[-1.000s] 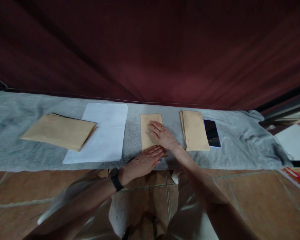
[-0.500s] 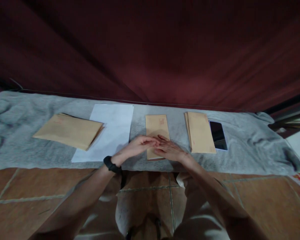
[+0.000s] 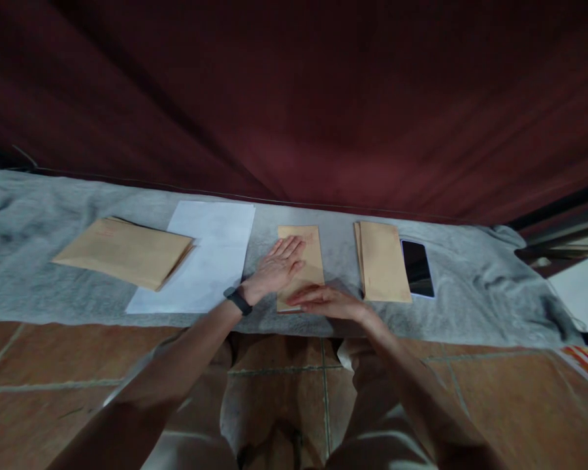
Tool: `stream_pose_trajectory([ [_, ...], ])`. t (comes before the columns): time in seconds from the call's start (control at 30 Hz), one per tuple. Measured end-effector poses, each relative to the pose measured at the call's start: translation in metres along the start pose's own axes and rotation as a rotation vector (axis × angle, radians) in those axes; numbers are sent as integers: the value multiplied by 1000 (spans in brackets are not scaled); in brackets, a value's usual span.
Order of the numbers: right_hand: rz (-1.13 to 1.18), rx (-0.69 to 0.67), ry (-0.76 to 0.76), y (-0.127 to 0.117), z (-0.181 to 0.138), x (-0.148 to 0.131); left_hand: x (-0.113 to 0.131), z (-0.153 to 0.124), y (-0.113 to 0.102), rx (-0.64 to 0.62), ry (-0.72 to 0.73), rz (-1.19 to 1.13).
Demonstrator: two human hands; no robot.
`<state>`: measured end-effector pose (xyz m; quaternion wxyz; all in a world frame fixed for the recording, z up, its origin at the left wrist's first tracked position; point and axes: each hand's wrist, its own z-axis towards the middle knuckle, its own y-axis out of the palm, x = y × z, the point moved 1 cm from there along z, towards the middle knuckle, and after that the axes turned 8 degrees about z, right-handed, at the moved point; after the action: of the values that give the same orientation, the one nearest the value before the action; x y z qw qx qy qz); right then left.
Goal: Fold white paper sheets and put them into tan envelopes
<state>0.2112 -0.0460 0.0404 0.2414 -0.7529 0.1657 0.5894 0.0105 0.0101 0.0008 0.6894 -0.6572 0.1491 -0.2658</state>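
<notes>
A brown paper envelope [image 3: 311, 261] lies upright in front of me on a grey cloth. Across its left and upper part my left hand [image 3: 278, 262] rests flat, fingers stretched out and a dark band on the wrist. Over the lower end of the envelope lies my right hand [image 3: 323, 300], its fingers extended together and pointing left. A thin white edge shows at the envelope's bottom, partly under that hand. Neither hand is wrapped round anything.
Left, a stack of brown envelopes [image 3: 122, 251] overlaps white paper sheets [image 3: 215, 254]. Right, more brown envelopes [image 3: 386, 262] lie beside a phone [image 3: 418, 267]. Everything sits on the grey cloth [image 3: 475, 281]. A dark red curtain [image 3: 294, 117] hangs behind; floor tiles [image 3: 68, 365] show in front.
My hands were crossed together over the envelope's middle. The left has moved up and flattened on the upper part; the right has slid down to the lower end. The view has shifted slightly.
</notes>
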Motion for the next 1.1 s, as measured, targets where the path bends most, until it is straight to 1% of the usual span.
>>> stream_pose_trajectory([
  [0.07, 95, 86, 46, -6, -5, 3, 7, -5, 0, -17, 55, -9],
  [0.2, 241, 246, 35, -20, -12, 12, 19, -19, -6, -84, 193, -64],
  [0.33, 259, 296, 70, -30, -17, 19, 27, -35, -15, -157, 275, -169],
  [0.4, 250, 302, 80, -33, -18, 20, 30, -44, -20, -200, 295, -214],
  [0.5, 239, 298, 100, -34, -19, 21, 35, -55, -23, -210, 305, -225],
  [0.63, 221, 278, 98, -32, -18, 23, 41, -64, -22, -161, 321, -208],
  [0.8, 163, 282, 105, -32, -18, 22, 48, -64, -20, -62, 260, -215],
  [0.97, 48, 283, 100, -30, -20, 16, 49, -63, -18, -38, 236, -241],
  [1.1, -107, 214, 34, -26, -25, 6, 46, -65, -20, -26, 233, -317],
])
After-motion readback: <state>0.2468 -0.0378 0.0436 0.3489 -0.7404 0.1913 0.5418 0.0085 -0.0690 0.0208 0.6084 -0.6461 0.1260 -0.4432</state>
